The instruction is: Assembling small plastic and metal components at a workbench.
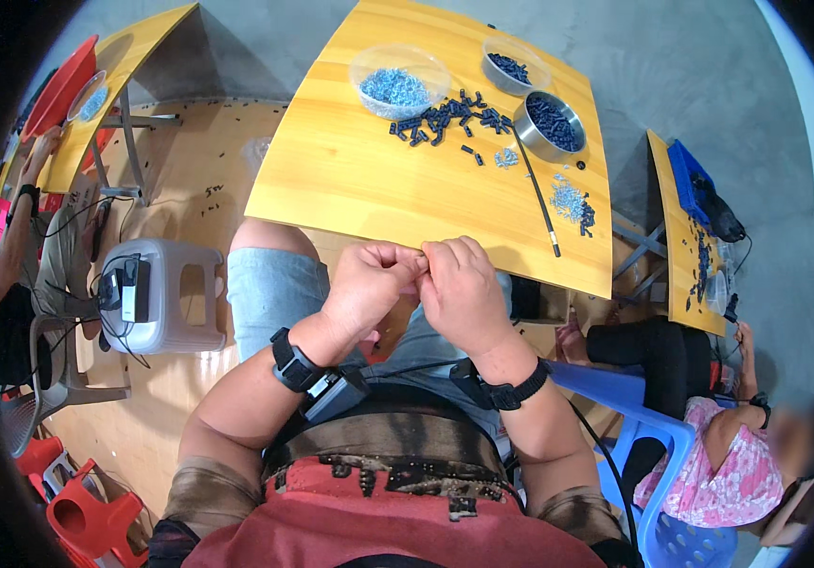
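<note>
Above my lap, just off the table's near edge, both hands meet with fingertips touching. My left hand [366,290] is closed in a pinch, and my right hand [464,295] is pinched against it. Whatever sits between the fingers is too small and covered to name. On the yellow wooden table [350,180] beyond them lies a loose heap of short black cylindrical parts [437,119]. A thin black rod [536,194] with a pale tip lies to the right, beside small clear pieces [569,201] and tiny black pieces [588,220].
A clear tub [397,59] of bluish transparent bits, a clear tub [492,49] of black parts and a metal bowl [572,112] of black parts stand at the back. A grey stool [165,312] is at left, a blue chair [667,450] at right. People sit on both sides.
</note>
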Motion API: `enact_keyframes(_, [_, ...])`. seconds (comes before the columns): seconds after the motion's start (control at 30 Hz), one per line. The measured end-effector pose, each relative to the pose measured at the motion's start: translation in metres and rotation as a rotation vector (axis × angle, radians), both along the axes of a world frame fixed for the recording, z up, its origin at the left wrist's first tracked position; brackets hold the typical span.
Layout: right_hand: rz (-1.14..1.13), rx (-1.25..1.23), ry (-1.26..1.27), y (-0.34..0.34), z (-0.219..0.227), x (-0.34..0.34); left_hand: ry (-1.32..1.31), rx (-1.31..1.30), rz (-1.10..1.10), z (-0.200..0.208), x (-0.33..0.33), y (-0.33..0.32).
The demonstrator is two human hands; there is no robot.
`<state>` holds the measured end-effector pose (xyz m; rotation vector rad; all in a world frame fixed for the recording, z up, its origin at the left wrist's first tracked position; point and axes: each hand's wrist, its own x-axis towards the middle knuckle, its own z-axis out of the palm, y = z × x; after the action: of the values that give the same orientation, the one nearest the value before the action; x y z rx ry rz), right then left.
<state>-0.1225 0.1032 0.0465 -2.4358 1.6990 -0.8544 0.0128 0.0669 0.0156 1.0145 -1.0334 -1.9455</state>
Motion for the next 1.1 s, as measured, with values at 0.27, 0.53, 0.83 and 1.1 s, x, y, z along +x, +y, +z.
enact_keyframes(0.27, [0.012,-0.091,-0.029,0.008,-0.003,0.003,-0.090,-0.045,-0.033,0.012,0.004,0.008])
enact_keyframes(0.53, [-0.094,-0.030,-0.171,0.002,0.004,0.000,0.204,0.115,-0.156,0.006,0.006,-0.015])
enact_keyframes(0.83, [-0.055,0.061,-0.094,0.006,-0.003,-0.005,0.207,0.185,-0.187,-0.013,0.004,-0.010])
enact_keyframes(1.1, [-0.104,0.072,-0.140,0.004,-0.020,-0.002,0.177,0.249,-0.120,-0.020,-0.005,-0.004])
